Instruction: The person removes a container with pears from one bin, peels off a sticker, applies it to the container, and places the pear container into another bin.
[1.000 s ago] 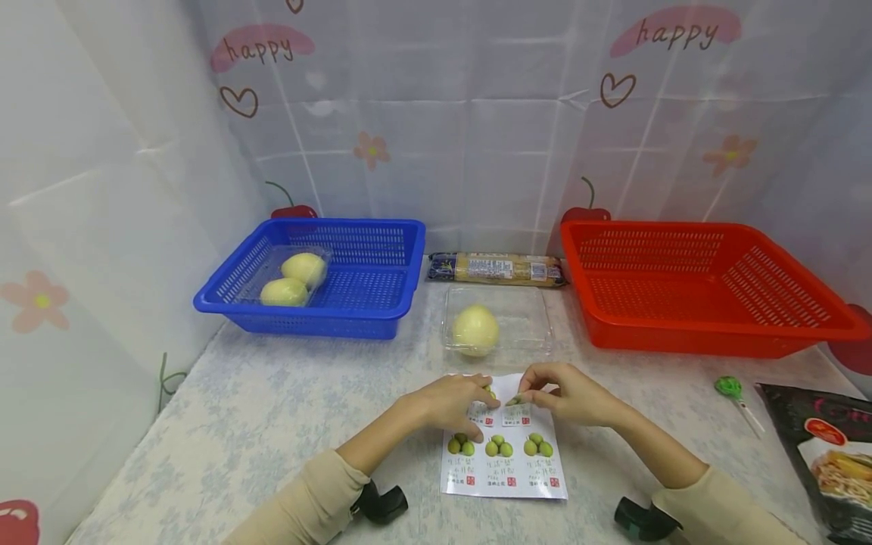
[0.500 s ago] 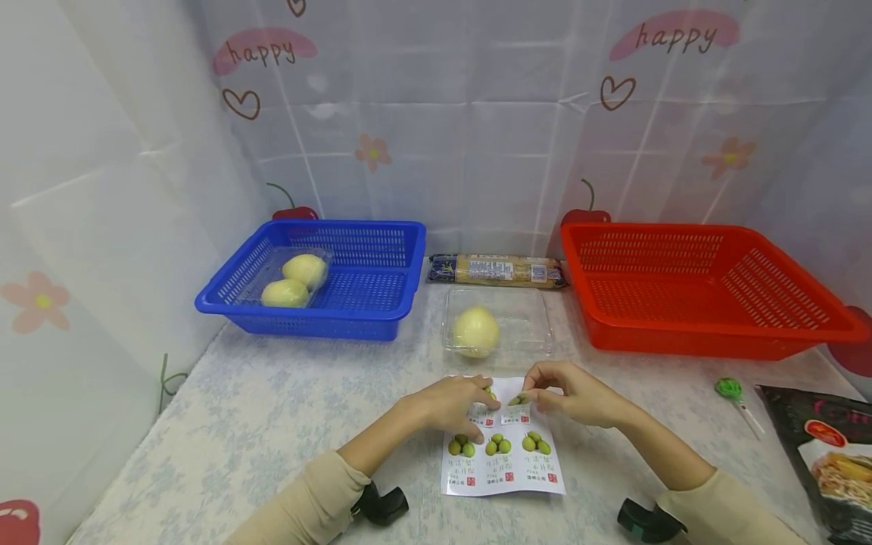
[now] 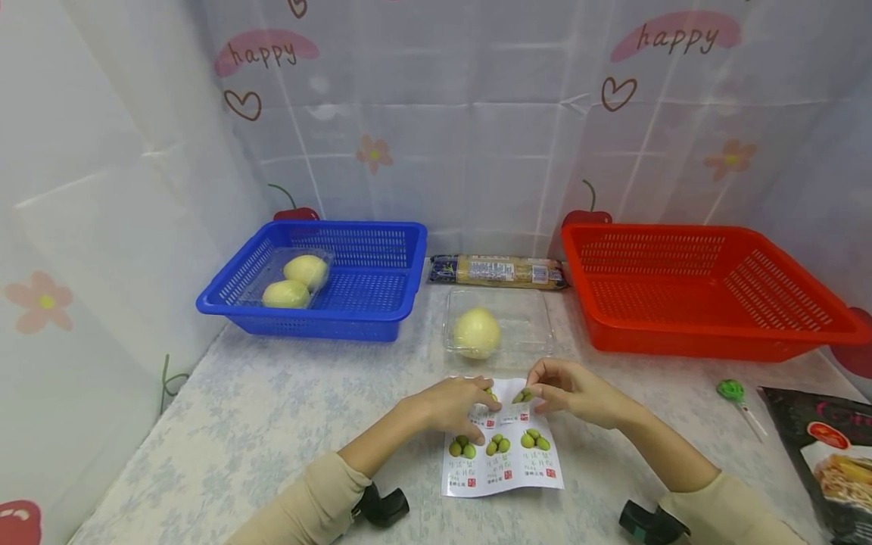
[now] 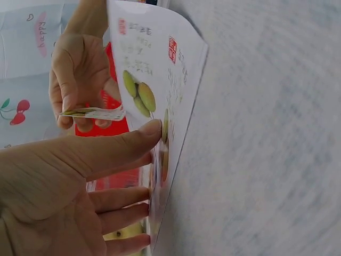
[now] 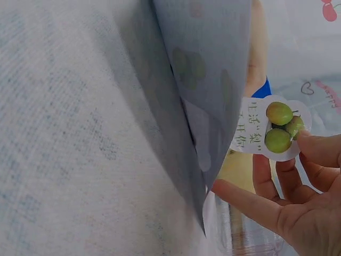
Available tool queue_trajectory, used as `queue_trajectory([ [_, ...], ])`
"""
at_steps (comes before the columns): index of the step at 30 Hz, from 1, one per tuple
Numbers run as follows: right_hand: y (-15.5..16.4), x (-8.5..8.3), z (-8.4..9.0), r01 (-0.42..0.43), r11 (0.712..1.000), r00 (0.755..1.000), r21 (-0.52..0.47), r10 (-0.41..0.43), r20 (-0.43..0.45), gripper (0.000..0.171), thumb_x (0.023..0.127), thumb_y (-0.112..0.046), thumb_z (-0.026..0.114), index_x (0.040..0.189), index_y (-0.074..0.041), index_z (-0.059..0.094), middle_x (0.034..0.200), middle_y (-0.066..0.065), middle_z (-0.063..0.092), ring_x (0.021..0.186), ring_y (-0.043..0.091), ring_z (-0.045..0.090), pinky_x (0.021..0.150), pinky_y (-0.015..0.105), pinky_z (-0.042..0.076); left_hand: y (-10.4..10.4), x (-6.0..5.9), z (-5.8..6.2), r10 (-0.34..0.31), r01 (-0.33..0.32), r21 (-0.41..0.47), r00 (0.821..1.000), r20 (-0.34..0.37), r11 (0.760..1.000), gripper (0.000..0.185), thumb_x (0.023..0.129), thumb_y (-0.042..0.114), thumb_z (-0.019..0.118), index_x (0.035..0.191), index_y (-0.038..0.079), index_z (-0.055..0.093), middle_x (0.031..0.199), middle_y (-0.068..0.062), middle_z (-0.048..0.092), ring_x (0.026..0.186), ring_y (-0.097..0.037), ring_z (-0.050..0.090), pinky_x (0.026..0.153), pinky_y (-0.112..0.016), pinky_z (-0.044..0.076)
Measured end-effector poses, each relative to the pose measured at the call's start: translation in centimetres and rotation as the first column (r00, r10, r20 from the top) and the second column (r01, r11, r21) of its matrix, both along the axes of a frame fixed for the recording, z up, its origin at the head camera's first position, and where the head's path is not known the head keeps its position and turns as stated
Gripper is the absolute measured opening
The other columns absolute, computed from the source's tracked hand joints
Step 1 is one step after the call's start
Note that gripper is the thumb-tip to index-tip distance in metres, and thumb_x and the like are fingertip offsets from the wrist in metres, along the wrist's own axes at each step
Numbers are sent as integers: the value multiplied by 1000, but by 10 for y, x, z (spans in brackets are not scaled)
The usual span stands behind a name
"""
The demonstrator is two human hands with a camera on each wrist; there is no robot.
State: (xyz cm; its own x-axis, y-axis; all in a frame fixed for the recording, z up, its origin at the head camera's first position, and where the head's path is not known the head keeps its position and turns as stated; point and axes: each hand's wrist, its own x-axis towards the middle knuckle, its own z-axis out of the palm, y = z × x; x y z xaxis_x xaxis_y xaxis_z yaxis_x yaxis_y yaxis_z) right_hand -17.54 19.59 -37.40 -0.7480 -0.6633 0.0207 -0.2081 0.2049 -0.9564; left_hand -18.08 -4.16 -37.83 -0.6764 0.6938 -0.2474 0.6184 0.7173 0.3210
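Observation:
A white sheet of stickers (image 3: 527,478) printed with green pears lies on the table in front of me. My left hand (image 3: 450,407) rests on its left part, fingers spread and thumb on the paper, covering some of the stickers. At the sheet's far right part, my right hand (image 3: 579,392) pinches the pear end of one sticker (image 5: 279,128) between thumb and finger. That sticker is partly peeled up, and its other end meets the sheet. In the right wrist view the sheet's edge is lifted off the table, with a fingertip touching it.
Behind the sheet stands a clear plastic box (image 3: 524,322) with a pale yellow round fruit (image 3: 477,333). A blue basket (image 3: 341,325) holds another box with two fruits. A red basket (image 3: 695,341), noodle packet (image 3: 500,271), green lollipop (image 3: 731,390) and black food bag (image 3: 827,446) lie around.
My right hand has moved slightly right, drawing the sticker further off the sheet. The sheet's right side has risen and bent a little. My left hand stays in place.

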Motion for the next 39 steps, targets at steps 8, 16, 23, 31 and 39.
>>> queue_trajectory([
  [8, 3, -3, 9, 115, 993, 991, 13, -114, -63, 19, 95, -10, 56, 100, 7, 52, 94, 15, 53, 89, 15, 58, 79, 38, 55, 1, -1, -1, -16, 16, -11, 1000, -8, 1000, 49, 77, 32, 78, 124, 23, 64, 146, -4, 40, 135, -19, 36, 109, -38, 31],
  [16, -1, -11, 21, 201, 979, 970, 12, -198, -140, 16, 93, -7, 58, 100, 7, 53, 92, 15, 57, 84, 16, 60, 74, 33, 56, -3, -11, 10, -32, 43, 287, 998, -45, 957, 25, 83, 25, 72, 102, 9, 70, 103, 0, 70, 98, -10, 63, 83, -20, 48],
  [23, -10, -26, 28, 279, 960, 924, -29, -276, -266, 18, 89, 0, 61, 102, 9, 54, 92, 20, 61, 79, 15, 65, 68, 30, 57, -4, -31, 34, 96, -10, 636, 990, -102, 772, 7, 87, 9, 66, 87, 2, 67, 83, -7, 69, 76, -17, 66, 67, -19, 52],
  [31, -23, -49, 29, 378, 924, 858, -50, -370, -355, 20, 86, 2, 63, 103, 9, 55, 96, 21, 61, 79, 24, 64, 68, 23, 55, 1, -55, 45, 221, -84, 734, 971, -92, 674, 20, 88, 10, 64, 104, -2, 62, 98, -16, 68, 79, -27, 67, 67, -21, 52],
  [39, -36, -67, 28, 424, 903, 838, -75, -422, -347, 25, 86, 2, 63, 109, 9, 55, 104, 27, 63, 81, 30, 64, 68, 18, 52, 11, -75, 41, 275, -159, 773, 961, -21, 614, 22, 85, 6, 67, 103, -2, 59, 99, -19, 66, 84, -31, 66, 71, -24, 53],
])
